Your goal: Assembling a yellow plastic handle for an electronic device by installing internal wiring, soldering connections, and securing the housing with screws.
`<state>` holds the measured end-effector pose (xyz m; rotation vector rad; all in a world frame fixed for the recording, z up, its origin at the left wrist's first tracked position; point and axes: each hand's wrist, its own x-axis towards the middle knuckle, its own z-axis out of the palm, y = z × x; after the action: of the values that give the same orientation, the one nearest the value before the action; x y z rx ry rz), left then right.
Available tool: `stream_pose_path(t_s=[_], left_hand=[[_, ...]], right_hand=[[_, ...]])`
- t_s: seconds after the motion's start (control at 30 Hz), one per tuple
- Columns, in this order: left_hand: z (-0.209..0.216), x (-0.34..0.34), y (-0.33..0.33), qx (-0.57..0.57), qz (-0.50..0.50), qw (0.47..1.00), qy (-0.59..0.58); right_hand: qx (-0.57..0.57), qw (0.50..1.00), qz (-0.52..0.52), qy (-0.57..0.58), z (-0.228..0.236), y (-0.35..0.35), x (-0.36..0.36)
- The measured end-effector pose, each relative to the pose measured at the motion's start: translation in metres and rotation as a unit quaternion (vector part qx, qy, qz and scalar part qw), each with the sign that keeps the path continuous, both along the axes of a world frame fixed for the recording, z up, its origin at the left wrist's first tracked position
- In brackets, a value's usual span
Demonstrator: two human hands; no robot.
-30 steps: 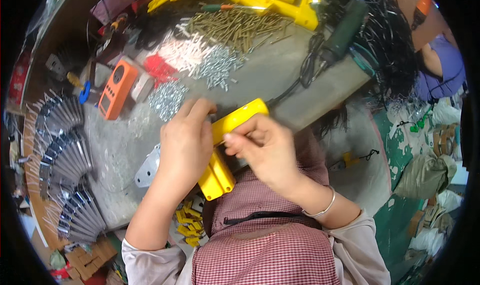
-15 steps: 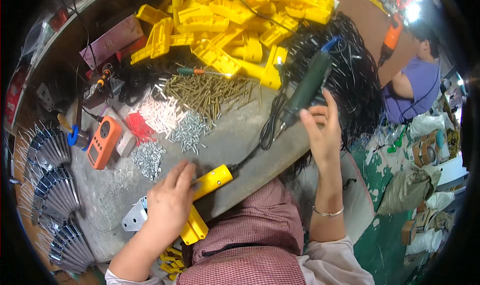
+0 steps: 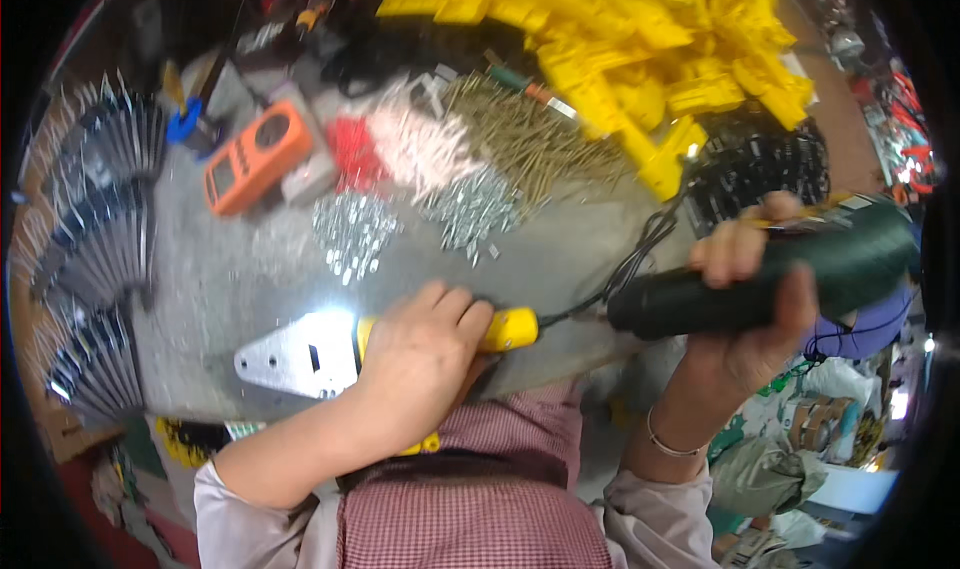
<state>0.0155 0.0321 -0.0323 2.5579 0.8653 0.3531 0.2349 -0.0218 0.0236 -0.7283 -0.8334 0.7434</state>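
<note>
My left hand [image 3: 425, 359] is wrapped over a yellow plastic handle [image 3: 515, 331] near the table's front edge. From the handle's left end sticks a tapered, shiny metal plate [image 3: 280, 357] with holes. A black cord [image 3: 635, 254] runs out of its right end. At the right, my right hand [image 3: 755, 289] grips a dark green electric screwdriver [image 3: 860, 259], held close to the camera and lying nearly level. Its narrow end points left, toward the handle; the bit is blurred. Under my left hand, part of another yellow piece [image 3: 425, 444] shows at my lap.
Brass-coloured screws [image 3: 540, 139], silver screws [image 3: 470, 214], small nuts [image 3: 350, 234], white tubes [image 3: 420, 144] and red pieces [image 3: 355, 154] lie in heaps. Behind them rise yellow shells [image 3: 640, 49]. An orange meter [image 3: 258, 159] and fanned metal plates [image 3: 95, 239] are at left.
My right hand, open beside the hanging screwdriver before, has closed on it and brought it down nearer the camera. My left hand and the yellow handle are turned more level. The view has shifted.
</note>
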Motion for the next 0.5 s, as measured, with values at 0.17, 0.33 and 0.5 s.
stream_pose_path(t_s=[0.17, 0.33, 0.5], left_hand=[[0.001, 0.001, 0.001, -0.011, 0.006, 1.000, -0.025], [-0.010, -0.002, 0.001, 0.024, 0.019, 0.997, -0.064], [-0.015, -0.003, -0.004, -0.016, 0.022, 0.996, -0.080]], right_hand=[[0.069, 0.988, 0.059, -0.123, -0.002, 0.011, -0.033], [0.052, 0.982, 0.098, -0.155, -0.010, 0.021, -0.053], [0.014, 0.981, 0.134, -0.139, -0.013, 0.025, -0.061]])
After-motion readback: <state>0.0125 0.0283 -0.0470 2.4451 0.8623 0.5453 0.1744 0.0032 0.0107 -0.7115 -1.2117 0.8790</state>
